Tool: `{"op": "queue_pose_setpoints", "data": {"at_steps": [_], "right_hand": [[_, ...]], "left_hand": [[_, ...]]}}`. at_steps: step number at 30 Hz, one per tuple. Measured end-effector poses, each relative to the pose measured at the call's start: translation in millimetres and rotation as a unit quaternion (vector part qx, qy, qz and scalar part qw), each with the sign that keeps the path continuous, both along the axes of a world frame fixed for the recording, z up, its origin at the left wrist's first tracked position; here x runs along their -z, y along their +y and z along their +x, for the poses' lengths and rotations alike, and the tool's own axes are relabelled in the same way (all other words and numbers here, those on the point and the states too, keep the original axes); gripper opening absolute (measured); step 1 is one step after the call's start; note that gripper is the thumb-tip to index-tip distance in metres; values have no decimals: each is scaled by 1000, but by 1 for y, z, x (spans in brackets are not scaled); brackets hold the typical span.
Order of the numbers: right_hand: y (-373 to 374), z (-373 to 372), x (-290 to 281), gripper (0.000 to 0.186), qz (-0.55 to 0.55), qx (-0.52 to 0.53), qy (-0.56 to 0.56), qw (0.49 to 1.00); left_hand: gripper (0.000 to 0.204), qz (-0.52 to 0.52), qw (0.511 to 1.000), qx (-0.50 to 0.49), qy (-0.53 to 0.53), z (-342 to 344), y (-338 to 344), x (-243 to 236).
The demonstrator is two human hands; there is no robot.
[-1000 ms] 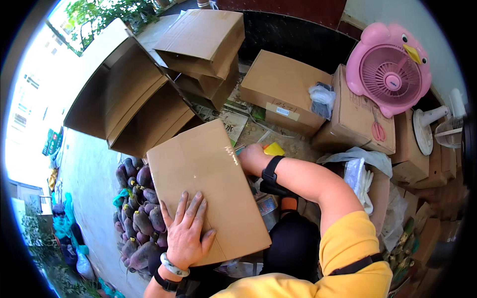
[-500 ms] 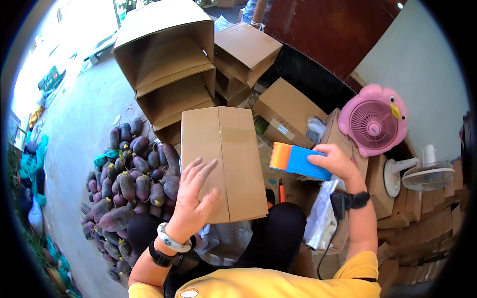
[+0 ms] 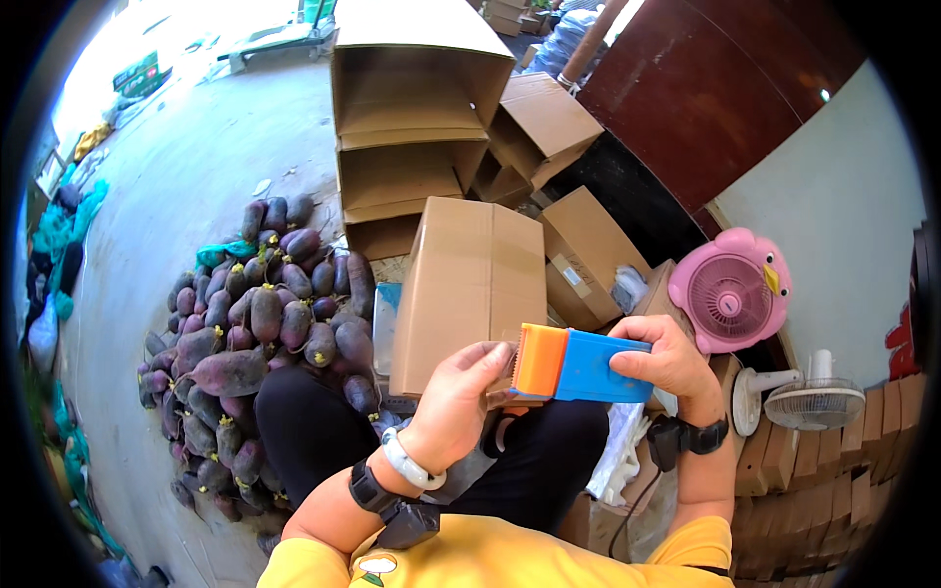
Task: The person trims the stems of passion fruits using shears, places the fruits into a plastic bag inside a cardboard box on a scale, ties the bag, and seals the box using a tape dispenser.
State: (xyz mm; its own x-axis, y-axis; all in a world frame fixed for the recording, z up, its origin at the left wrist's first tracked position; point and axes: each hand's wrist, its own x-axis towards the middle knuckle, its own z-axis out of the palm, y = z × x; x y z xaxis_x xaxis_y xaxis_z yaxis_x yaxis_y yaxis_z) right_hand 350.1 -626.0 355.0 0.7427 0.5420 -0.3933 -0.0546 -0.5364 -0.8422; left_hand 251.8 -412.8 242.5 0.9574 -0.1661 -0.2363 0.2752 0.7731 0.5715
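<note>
My right hand grips a blue tape dispenser with an orange toothed end, held level over my lap. My left hand is pinched at that toothed edge; what its fingertips hold is too small to make out. Just beyond both hands a cardboard box rests with its taped, seamed face toward me, partly hidden at its lower right by the dispenser and fingers.
Purple long root vegetables are heaped at my left. Open cartons are stacked ahead, more boxes behind. A pink fan, a white fan and flattened cardboard stand at right. A trolley is far back.
My right hand has brought the dispenser up from behind the box, then leftward in front. My left hand has left the box's face and closed at the dispenser's orange end. The view has swung.
</note>
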Motion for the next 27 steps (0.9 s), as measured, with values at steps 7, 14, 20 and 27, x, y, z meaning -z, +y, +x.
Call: {"op": "queue_pose_setpoints", "data": {"at_steps": [7,14,20,27], "right_hand": [[43,-5,1,36,-57,-71,10,996],[89,-1,-8,44,-131,-98,27,986],[115,20,-4,49,-211,-146,1,967],[140,35,12,55,-271,-160,-18,949]], "left_hand": [[20,-23,995,-87,35,-9,19,25],[4,160,945,-285,2,-10,71,60],[5,218,909,-351,48,-6,119,122],[8,249,891,-369,88,7,125,161]]}}
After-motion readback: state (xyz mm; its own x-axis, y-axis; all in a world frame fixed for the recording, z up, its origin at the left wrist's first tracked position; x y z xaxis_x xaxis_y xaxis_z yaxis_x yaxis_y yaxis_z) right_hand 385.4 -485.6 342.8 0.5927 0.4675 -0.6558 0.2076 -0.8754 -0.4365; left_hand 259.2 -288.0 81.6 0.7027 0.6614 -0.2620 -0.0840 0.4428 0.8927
